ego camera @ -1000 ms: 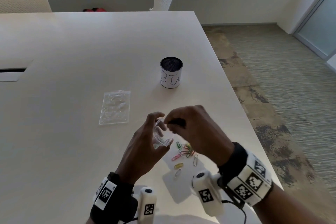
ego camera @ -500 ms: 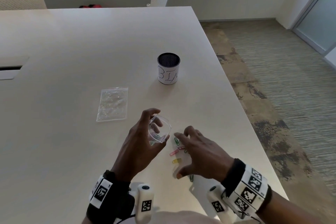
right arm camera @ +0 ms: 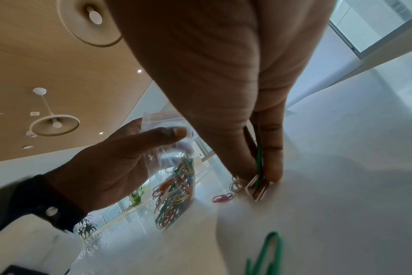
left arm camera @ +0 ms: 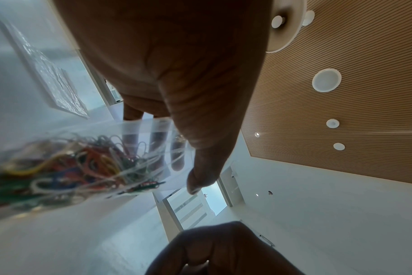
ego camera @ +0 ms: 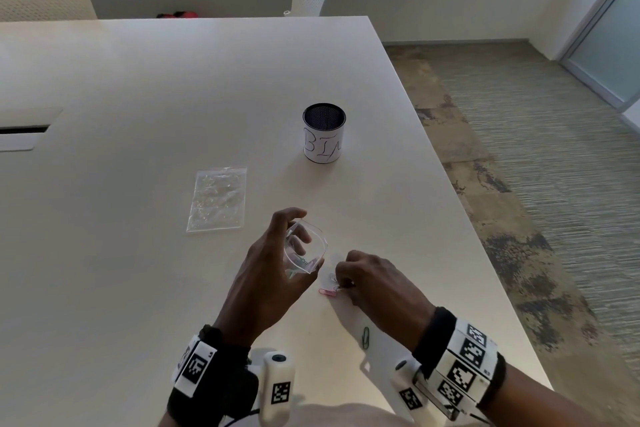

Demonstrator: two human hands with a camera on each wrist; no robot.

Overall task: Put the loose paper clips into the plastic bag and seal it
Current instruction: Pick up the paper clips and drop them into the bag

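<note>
My left hand (ego camera: 304,241) holds a small clear plastic bag (ego camera: 311,255) upright just above the table, its mouth open. Several coloured paper clips (left arm camera: 82,163) lie inside it. Beside the bag, my right hand (ego camera: 341,282) is down on the table, thumb and fingers pinching a few paper clips (right arm camera: 259,178), a green one among them. A pink clip (ego camera: 327,292) lies loose by those fingertips. A green clip (ego camera: 365,337) lies nearer me, under my right wrist.
A second clear bag (ego camera: 216,199) lies flat on the white table (ego camera: 138,114), left of my hands. A black mesh cup (ego camera: 323,137) with a white label stands further back. The table's right edge (ego camera: 467,218) runs close to my right hand. Two chairs stand at the far side.
My right hand left the bag's mouth, dropped to the table and now pinches clips there. Fewer clips lie loose. My left hand still holds the bag.
</note>
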